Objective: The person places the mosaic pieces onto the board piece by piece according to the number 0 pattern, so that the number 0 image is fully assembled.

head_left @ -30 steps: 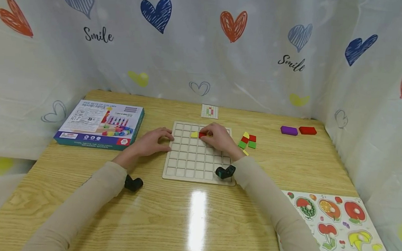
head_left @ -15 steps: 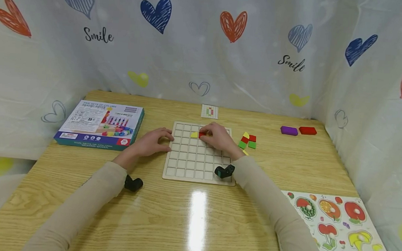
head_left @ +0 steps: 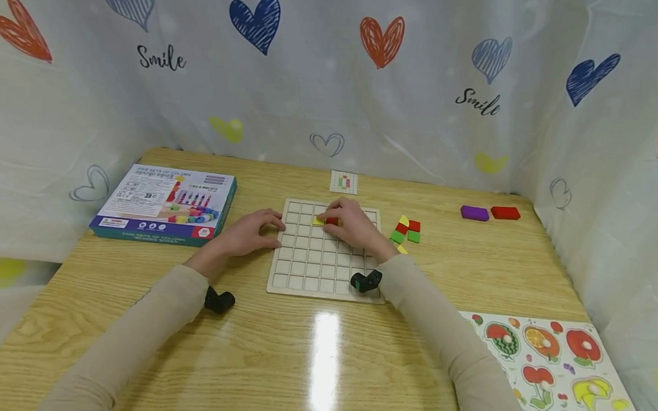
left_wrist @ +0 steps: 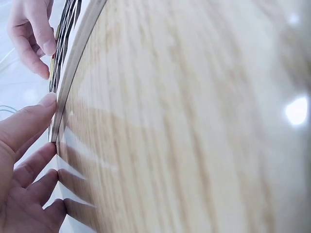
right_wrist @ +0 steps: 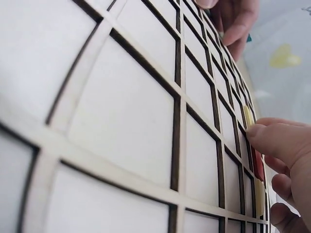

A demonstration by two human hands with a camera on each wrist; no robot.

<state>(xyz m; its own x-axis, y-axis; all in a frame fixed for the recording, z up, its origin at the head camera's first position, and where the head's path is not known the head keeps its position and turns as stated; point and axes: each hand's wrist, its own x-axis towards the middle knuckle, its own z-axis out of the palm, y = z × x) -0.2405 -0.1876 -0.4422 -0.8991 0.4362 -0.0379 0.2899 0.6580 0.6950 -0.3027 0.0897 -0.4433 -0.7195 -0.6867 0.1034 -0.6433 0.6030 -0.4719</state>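
A wooden grid board [head_left: 298, 268] lies mid-table. My left hand [head_left: 249, 232] rests at its left edge, fingers spread; the left wrist view has the thumb [left_wrist: 41, 109] and fingertips right at the rim. Over the upper rows, my right hand [head_left: 356, 225] touches the tiles with a fingertip and thumb, a gap showing between them. A yellow tile [head_left: 317, 222] sits in the grid beneath the fingertips, with a red tile [head_left: 332, 221] beside it, partly covered. In the right wrist view, another yellow piece [right_wrist: 260, 196] shows beyond the red one.
Right of the board lie several loose tiles, among them a green tile [head_left: 414, 237] and a red tile [head_left: 415, 226]. A small pattern card [head_left: 344, 182] lies behind it. A boxed set [head_left: 163, 203], purple block [head_left: 474, 213], red block [head_left: 505, 213] and fruit puzzle [head_left: 518, 365] lie around.
My right hand's fingers have shifted slightly left, from the red tile towards the yellow tile, uncovering more of the red. My left hand has stayed at the board's edge.
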